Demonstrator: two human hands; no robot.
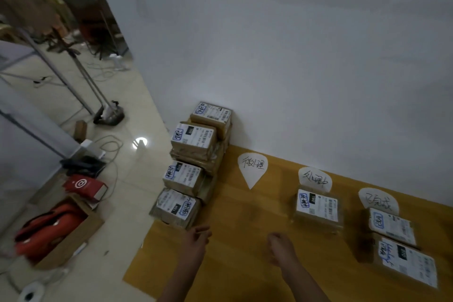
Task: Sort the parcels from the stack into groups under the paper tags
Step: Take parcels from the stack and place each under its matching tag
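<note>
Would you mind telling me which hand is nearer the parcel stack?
Left. The left hand is just below the parcel stack; the right hand is further right, over the mat.

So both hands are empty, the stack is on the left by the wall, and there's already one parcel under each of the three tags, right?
Not quite. The head view shows nothing under the left tag. The middle tag has one parcel, and the right tag has two. The rest holds: left hand and right hand are empty, and the stack is on the left by the wall.
</note>
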